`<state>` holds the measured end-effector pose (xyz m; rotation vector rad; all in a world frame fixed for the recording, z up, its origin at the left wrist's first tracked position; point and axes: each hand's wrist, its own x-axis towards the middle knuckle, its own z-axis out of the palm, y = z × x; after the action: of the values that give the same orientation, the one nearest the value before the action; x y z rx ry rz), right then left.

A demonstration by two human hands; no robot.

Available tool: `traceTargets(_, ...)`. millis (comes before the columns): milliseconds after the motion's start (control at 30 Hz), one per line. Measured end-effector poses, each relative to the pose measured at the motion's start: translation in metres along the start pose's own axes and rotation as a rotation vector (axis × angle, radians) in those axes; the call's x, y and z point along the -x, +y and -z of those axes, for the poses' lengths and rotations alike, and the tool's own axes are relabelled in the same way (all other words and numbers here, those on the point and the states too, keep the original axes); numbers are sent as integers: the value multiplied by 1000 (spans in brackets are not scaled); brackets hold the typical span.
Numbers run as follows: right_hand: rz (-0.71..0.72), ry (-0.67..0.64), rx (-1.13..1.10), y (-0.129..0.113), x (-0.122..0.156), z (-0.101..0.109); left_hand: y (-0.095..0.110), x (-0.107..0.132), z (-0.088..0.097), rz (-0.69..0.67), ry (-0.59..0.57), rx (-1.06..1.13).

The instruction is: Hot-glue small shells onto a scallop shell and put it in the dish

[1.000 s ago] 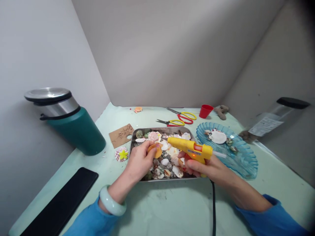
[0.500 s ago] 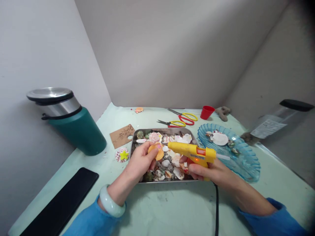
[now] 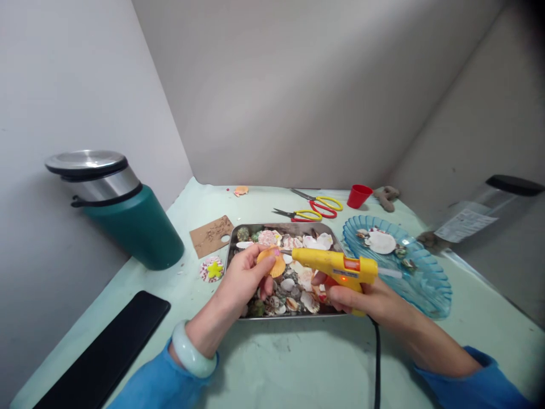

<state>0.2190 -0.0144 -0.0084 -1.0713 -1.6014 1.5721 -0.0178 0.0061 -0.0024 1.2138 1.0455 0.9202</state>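
Note:
Between the thumb and fingers of my left hand (image 3: 249, 270) is an orange scallop shell (image 3: 276, 266) with a small pink spot near its top. My right hand (image 3: 361, 295) grips a yellow hot glue gun (image 3: 323, 261) by its handle; an orange light glows on its side and a clear glue stick (image 3: 390, 273) sticks out at the back. The gun's nozzle points left and is close to the pink spot; I cannot tell whether it touches. Both hands are above a metal tray (image 3: 293, 317) filled with shells (image 3: 293, 288).
A green bottle (image 3: 136, 227) and a long black object (image 3: 106, 346) lie to the left. Around the tray are brown card (image 3: 212, 236), a yellow starfish piece (image 3: 215, 268), scissors (image 3: 303, 215), a red cup (image 3: 359, 196) and a blue plate (image 3: 434, 284). A black cord (image 3: 377, 363) runs towards me.
The glue gun and my right hand have shifted very slightly right. My left hand keeps its hold on the shell, almost still.

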Motion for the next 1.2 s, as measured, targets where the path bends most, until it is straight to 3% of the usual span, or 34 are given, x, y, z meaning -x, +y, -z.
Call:
traceTargets(333, 15, 11, 3, 5, -3, 1, -2, -3, 0, 19, 12, 91)
traceTargets(633, -28, 19, 18, 13, -5, 2, -3, -3, -5, 74, 47, -43)
traceTargets(1200, -33, 35, 126, 2, -2, -4, -3, -4, -5, 128, -29, -46)
